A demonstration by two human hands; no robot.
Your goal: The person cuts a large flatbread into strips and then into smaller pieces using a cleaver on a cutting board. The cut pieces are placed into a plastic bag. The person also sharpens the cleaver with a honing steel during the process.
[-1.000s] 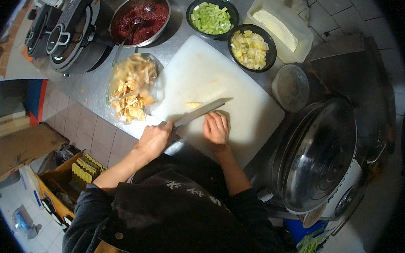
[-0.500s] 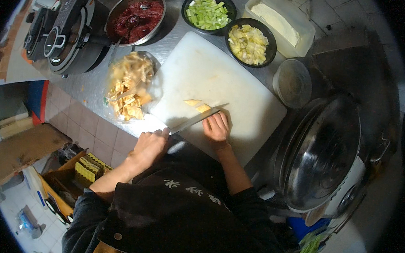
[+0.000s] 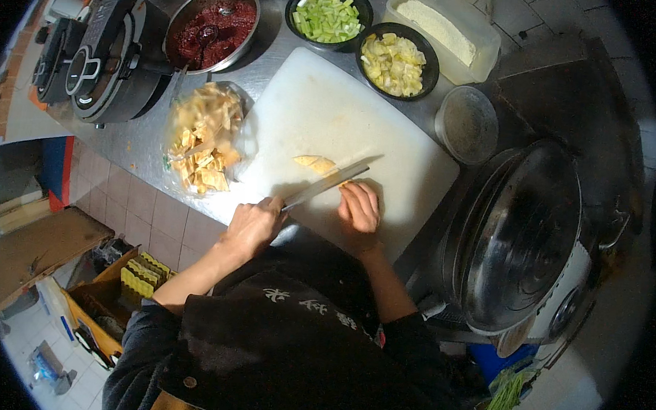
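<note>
My left hand (image 3: 255, 227) is closed round the handle of a kitchen knife (image 3: 325, 184), whose long blade points up and to the right across the white cutting board (image 3: 349, 105). Just beyond the blade lie a few cut golden-yellow food pieces (image 3: 315, 163) with slanted edges. On the near side, my right hand (image 3: 359, 216) has its fingers curled down on the board, close to the blade tip. A bit of yellow food shows at those fingertips; most of it is hidden. Left of the board, a clear plastic bag (image 3: 207, 149) holds many similar golden pieces.
Behind the board stand a steel bowl of dark red paste (image 3: 212, 34), a black bowl of chopped green stalks (image 3: 328, 17), a black bowl of pale yellow slices (image 3: 397, 65) and a tub of pale powder (image 3: 444, 32). Rice cookers (image 3: 115, 60) are left; a large dark lid (image 3: 525, 239) is right.
The knife blade and my right hand have shifted slightly right over the board. More gap shows between the blade and the cut pieces. The whole view has also moved a little.
</note>
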